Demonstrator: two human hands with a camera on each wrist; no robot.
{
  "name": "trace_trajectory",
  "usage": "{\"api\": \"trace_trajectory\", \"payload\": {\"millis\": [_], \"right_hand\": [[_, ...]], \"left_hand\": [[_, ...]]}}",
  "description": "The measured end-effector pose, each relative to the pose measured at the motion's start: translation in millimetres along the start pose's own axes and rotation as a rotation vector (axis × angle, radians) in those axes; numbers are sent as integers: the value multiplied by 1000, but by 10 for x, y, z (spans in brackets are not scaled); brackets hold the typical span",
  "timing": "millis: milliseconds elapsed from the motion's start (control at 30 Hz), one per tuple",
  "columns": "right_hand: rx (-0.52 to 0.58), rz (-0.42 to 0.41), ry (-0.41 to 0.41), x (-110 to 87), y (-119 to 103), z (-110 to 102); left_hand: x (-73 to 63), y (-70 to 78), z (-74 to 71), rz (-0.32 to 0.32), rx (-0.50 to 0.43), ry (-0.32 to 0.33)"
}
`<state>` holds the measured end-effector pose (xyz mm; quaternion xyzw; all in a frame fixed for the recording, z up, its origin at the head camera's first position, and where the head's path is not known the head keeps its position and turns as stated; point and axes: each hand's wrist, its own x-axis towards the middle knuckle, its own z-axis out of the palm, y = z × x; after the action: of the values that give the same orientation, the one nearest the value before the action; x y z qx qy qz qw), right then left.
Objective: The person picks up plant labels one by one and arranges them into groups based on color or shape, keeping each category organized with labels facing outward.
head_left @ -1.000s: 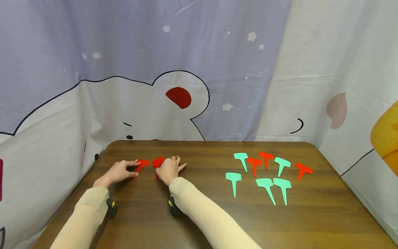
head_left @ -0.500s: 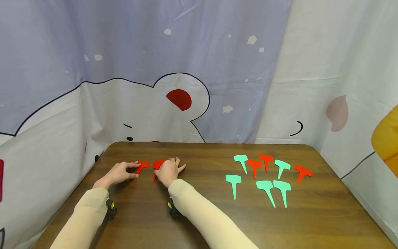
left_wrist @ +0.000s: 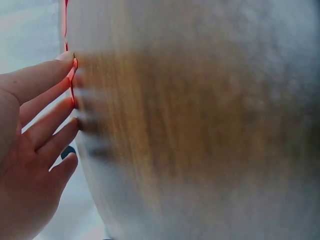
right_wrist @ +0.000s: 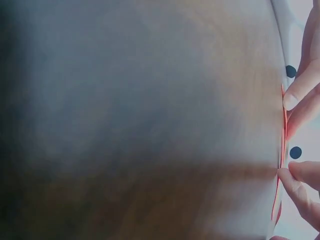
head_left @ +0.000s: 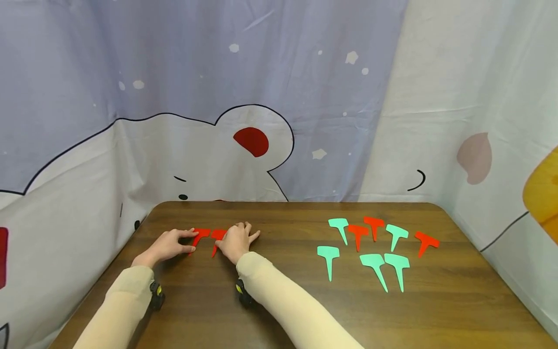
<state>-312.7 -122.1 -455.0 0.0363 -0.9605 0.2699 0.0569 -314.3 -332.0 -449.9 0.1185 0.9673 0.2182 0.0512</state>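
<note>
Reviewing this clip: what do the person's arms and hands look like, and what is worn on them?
The left sleeve and right sleeve are long, plain and cream, ending near the wrists. The left wrist device and right wrist device are small and black with a yellow patch. Both hands are ungloved.

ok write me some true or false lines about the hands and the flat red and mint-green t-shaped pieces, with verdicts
1. Five flat mint-green T-shaped pieces lie on the brown wood-grain table. True.
2. The left hand touches a flat red T-shaped piece. True.
3. The right hand touches a mint-green piece. False: it touches a second red piece.
4. Every red piece is at the hands. False: three more red pieces lie among the mint-green ones.
5. Both sleeves are cream. True.
</note>
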Motion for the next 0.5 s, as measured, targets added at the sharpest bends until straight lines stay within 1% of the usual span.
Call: {"api": "trace_trajectory", "payload": {"millis": [133, 333, 500], "right_hand": [[11, -32, 5, 1, 26, 2], [55, -128, 56, 15, 87, -18], [24, -162, 57, 11, 152, -60]], "left_hand": [[3, -7, 0, -3, 0, 0], [15, -16, -4, -15, 1, 2], [17, -15, 2, -10, 8, 3]]}}
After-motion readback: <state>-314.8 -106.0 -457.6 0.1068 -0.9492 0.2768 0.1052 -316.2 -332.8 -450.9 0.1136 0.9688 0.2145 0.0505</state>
